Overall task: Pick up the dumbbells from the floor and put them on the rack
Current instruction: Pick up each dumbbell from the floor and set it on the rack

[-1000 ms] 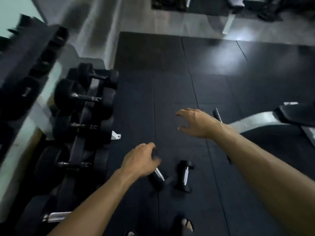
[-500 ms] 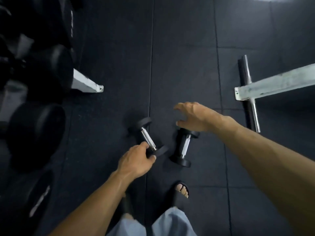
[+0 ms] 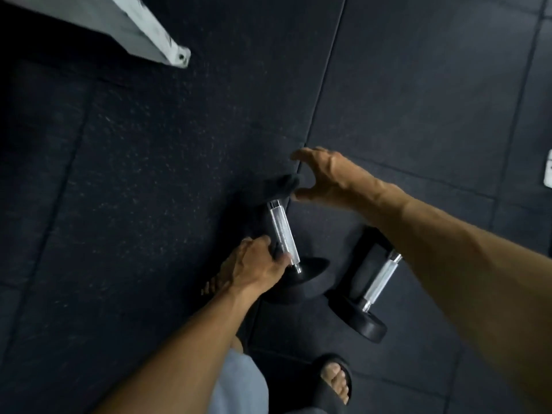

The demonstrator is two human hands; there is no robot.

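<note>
Touching one dumbbell (image 3: 283, 234) handle, left hand (image 3: 257, 264) (right hand (image 3: 328, 177) spread).

A person bends over two chrome-handled dumbbells lying on a dark rubber-tiled floor (image 3: 149, 174), the left hand (image 3: 257, 264) closing its fingers around the knurled handle of the nearer dumbbell (image 3: 282, 234). The right hand (image 3: 325, 177) hovers spread open above that dumbbell's far head, while the second dumbbell (image 3: 367, 291) lies just beside it under the right forearm. A black slide sandal (image 3: 331, 380) shows below, a white frame foot (image 3: 143, 31) at upper left.
</note>
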